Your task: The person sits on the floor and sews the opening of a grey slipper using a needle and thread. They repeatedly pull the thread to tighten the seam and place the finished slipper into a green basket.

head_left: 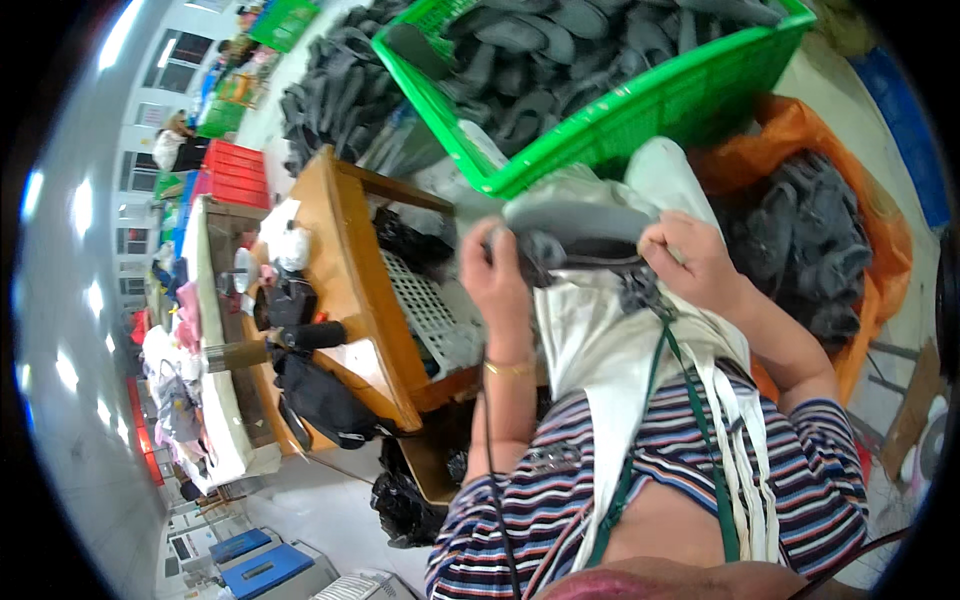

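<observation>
A grey slipper is stretched sideways between my two hands, in front of my white apron. My left hand has its fingers closed round one end of it, and my right hand pinches the other end. Dark material hangs under the slipper's pale grey edge, though blur hides its details. Just beyond my hands, a green plastic crate is heaped with similar grey slippers. At my right, an orange sack stands open with more dark grey slippers in it.
Close on my left is a wooden table carrying a black bag and a roll of tape. A white plastic basket sits beside its frame. Another dark slipper pile lies beyond the table. A person is in the background.
</observation>
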The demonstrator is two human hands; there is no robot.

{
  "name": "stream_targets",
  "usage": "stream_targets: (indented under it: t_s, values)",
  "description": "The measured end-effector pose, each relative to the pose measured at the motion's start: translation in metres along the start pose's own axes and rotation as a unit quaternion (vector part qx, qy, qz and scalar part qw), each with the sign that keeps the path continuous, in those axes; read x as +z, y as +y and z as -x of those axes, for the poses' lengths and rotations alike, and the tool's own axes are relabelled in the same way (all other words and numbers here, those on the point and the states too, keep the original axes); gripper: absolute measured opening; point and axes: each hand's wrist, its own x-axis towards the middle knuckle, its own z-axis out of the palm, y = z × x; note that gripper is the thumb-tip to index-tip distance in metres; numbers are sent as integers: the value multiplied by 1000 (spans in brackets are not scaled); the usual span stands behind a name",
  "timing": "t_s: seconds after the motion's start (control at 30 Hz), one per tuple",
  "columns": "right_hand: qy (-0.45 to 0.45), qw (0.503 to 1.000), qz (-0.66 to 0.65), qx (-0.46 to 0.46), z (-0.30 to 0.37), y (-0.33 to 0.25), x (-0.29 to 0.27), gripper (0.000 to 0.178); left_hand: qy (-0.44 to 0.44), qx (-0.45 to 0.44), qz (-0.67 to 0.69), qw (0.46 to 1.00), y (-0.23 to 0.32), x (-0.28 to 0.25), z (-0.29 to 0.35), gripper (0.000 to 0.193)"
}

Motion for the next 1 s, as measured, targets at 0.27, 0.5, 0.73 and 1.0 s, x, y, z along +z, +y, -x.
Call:
stream_targets:
  t_s: [0.27, 0.5, 0.73, 1.0]
  values:
    - [-91, 983, 13, 159, 27, 49, 11, 13, -348, -216, 24, 912, -38, 20, -53, 20]
    - [-69, 982, 95, 147, 27, 80, 34, 21, -201, -138, 32, 969, -101, 45, -8, 25]
    - [-53, 963, -6, 264, -15, 79, 64, 27, -320, -130, -250, 905, -33, 22, -16, 34]
    - [-80, 973, -58, 211, -16, 63, 100, 19, -332, -75, -118, 933, -53, 11, -10, 22]
